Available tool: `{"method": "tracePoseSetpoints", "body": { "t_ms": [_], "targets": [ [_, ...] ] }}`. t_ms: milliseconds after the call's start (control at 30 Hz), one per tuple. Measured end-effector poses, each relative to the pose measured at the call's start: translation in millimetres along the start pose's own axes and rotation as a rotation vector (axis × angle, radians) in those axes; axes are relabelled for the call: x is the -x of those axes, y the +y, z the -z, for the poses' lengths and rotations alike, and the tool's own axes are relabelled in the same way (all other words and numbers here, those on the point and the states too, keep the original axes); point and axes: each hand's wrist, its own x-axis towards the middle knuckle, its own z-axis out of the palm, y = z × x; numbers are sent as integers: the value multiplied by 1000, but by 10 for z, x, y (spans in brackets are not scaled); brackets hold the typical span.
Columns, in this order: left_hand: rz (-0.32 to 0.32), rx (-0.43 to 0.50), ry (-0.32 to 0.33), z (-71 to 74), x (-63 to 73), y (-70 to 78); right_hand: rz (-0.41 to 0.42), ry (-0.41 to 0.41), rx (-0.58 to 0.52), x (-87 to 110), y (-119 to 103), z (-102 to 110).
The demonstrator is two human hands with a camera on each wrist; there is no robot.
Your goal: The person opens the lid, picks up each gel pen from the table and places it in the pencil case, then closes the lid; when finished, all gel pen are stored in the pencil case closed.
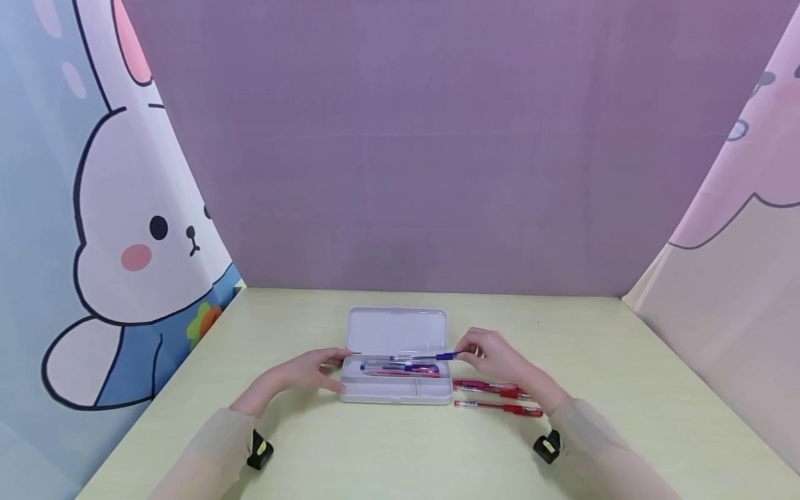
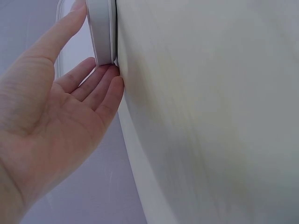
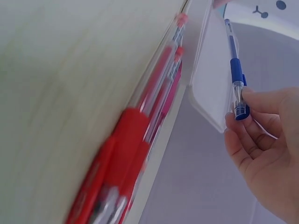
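A white pencil case (image 1: pixel 387 398) lies on the table with its lid (image 1: pixel 396 330) raised at the back. In its long rear compartment lie several pens, blue ones and a pinkish-red one (image 1: pixel 400 373). My left hand (image 1: pixel 305 370) holds the case's left end, thumb toward the front corner and fingers by the back one; the left wrist view shows this end of the case (image 2: pixel 102 35) between them. With thumb and fingertips, my right hand (image 1: pixel 490 352) pinches a blue pen (image 3: pixel 236 69) by its capped end. The pen is held above the rear compartment, tip end pointing left.
To the right of the case, beneath my right forearm, lie a red pen (image 1: pixel 523 410), another red pen (image 1: pixel 509 393) and a crimson one (image 1: pixel 475 383). A purple panel (image 1: pixel 400 153) stands behind the table, with printed cloths at both sides.
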Motion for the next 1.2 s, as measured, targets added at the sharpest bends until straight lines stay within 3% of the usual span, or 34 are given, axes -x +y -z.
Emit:
{"method": "tracePoseSetpoints", "body": {
  "t_ms": [500,733,1200],
  "targets": [
    [4,-8,-2,-9,14,7,9,-72,-19,-171,-204,-213],
    [10,-16,1,-2,9,-13,66,-85,-35,-233,-245,-301],
    [4,-3,-2,-5,15,41,24,-144,-25,-256,-242,-409]
  ]
}}
